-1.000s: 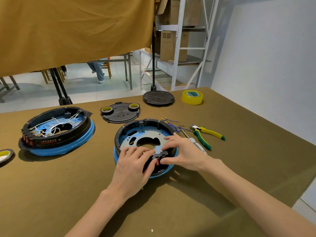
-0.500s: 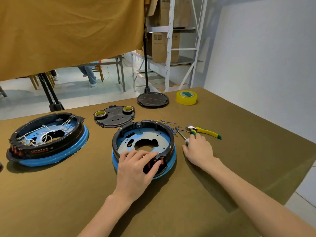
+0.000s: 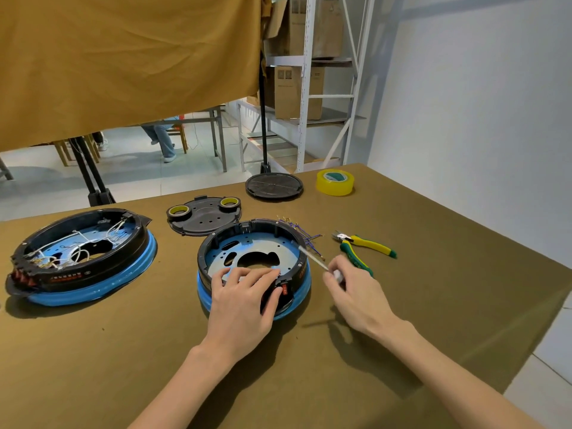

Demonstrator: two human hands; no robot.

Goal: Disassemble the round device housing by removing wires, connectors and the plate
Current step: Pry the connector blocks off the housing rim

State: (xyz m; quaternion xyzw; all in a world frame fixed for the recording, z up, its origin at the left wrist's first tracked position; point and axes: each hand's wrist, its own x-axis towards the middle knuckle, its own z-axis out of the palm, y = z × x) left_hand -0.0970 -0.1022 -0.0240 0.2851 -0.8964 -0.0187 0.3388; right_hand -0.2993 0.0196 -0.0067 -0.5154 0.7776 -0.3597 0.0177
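Half a second ago the right hand (image 3: pixel 356 292) lay flat on the cloth beside the pliers; now it is lifted and curled around a slim screwdriver (image 3: pixel 314 258), whose thin metal shaft slants up-left and ends at the right rim of the round housing (image 3: pixel 253 261). The thumb and fingers pinch the pale, translucent handle. The left hand (image 3: pixel 244 301) stays where it was, fingers spread and pressed over the near rim of the housing, the thumb beside a small red switch (image 3: pixel 284 289) set in the black wall.

The housing sits on the olive felt-covered table (image 3: pixel 433 274), just in front of the person: a black plastic ring on a glossy blue base, with a flat, dull metal plate (image 3: pixel 266 246) inside, pierced by small holes and an irregular central cutout. Loose blue wires (image 3: pixel 305 235) lie tangled on the cloth touching its far-right edge. Yellow-and-green handled pliers (image 3: pixel 365 247) lie just right of them. A second, similar housing (image 3: pixel 80 258), threaded with white wires, sits well to the left. A black moulded cover (image 3: pixel 204 215) lies just behind, and a roll of yellow tape (image 3: pixel 335 182) farther back.
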